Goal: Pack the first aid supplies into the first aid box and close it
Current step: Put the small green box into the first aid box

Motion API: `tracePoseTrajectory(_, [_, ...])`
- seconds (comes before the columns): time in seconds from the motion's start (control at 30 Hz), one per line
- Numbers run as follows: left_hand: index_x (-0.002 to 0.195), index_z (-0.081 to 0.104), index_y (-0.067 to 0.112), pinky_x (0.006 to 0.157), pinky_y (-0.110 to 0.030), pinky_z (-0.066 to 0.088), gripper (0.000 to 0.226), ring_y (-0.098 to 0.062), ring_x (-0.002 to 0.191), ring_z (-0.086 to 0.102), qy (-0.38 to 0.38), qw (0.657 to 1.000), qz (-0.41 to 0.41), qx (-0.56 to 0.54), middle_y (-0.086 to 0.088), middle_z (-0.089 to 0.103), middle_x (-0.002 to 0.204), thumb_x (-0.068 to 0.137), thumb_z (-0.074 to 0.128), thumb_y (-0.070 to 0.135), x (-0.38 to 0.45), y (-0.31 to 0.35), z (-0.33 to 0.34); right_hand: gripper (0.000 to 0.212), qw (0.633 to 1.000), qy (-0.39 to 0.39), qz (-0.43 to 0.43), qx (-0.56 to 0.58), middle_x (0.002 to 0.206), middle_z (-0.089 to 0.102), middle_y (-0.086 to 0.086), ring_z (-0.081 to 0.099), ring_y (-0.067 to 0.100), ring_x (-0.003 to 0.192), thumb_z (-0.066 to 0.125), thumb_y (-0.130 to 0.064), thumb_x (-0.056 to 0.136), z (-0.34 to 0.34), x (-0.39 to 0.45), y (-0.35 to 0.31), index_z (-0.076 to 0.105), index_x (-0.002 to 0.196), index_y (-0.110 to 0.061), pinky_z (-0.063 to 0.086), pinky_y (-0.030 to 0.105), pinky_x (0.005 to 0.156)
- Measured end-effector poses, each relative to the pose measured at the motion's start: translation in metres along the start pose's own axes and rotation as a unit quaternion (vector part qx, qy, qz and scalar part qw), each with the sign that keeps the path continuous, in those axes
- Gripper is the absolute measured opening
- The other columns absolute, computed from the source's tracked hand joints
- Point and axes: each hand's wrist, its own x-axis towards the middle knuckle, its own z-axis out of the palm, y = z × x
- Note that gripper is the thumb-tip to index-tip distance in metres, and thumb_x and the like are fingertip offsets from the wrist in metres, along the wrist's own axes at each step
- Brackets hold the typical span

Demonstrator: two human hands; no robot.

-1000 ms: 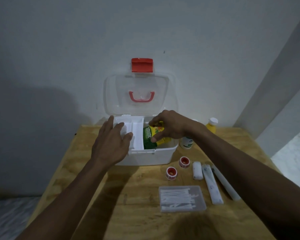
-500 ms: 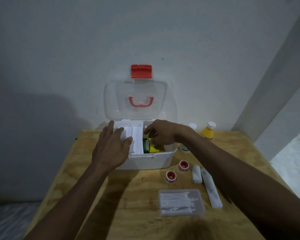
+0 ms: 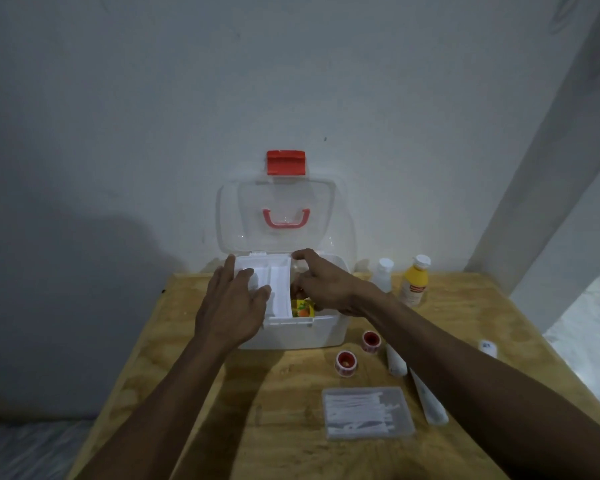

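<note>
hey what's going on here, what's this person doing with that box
A person is packing a white first aid box on a wooden table, its clear lid open. The left hand rests on the white inner tray; the right hand reaches in above a yellow-green packet. Two red-capped tape rolls, bandage rolls, a cotton swab case and two bottles remain outside.

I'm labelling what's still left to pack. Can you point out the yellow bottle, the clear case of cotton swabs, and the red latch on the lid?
yellow bottle (image 3: pixel 413 285): head view, on its yellow body.
clear case of cotton swabs (image 3: pixel 368 412): head view, middle of its lid.
red latch (image 3: pixel 286 162): head view, centre of the latch.
</note>
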Motion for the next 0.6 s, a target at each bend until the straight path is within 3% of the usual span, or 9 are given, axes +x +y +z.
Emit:
tracePoseTrajectory(0.13, [0.141, 0.042, 0.020, 0.114, -0.044, 0.027, 0.054, -0.027, 0.147, 0.017, -0.002, 1.000, 0.001, 0.004, -0.004, 0.017, 0.161, 0.096, 0.042, 0.049, 0.000, 0.001, 0.000, 0.055, 1.000, 0.001, -0.024, -0.003, 0.136, 0.055, 0.011, 0.059, 0.025, 0.114, 0.047, -0.023, 0.101, 0.004, 0.000, 0.002, 0.019, 0.148, -0.026, 0.055, 0.034, 0.090])
tracePoseTrajectory(0.3, [0.140, 0.041, 0.021, 0.113, -0.045, 0.028, 0.053, -0.026, 0.147, 0.017, -0.004, 1.000, -0.004, 0.003, -0.003, 0.017, 0.161, 0.096, 0.040, 0.050, 0.001, 0.000, 0.001, 0.057, 0.998, 0.016, -0.050, -0.033, 0.140, 0.053, 0.013, 0.057, 0.027, 0.121, 0.047, -0.031, 0.102, 0.007, -0.004, -0.001, 0.019, 0.151, -0.029, 0.045, 0.043, 0.107])
tracePoseTrajectory(0.6, [0.140, 0.042, 0.022, 0.114, -0.044, 0.026, 0.052, -0.027, 0.147, 0.019, -0.002, 1.000, 0.002, 0.012, -0.003, 0.018, 0.160, 0.096, 0.039, 0.050, 0.001, -0.002, 0.003, 0.061, 0.994, 0.017, -0.067, -0.080, 0.140, 0.053, 0.012, 0.057, 0.023, 0.114, 0.050, -0.032, 0.100, 0.013, -0.005, -0.002, 0.017, 0.151, -0.029, 0.043, 0.041, 0.105])
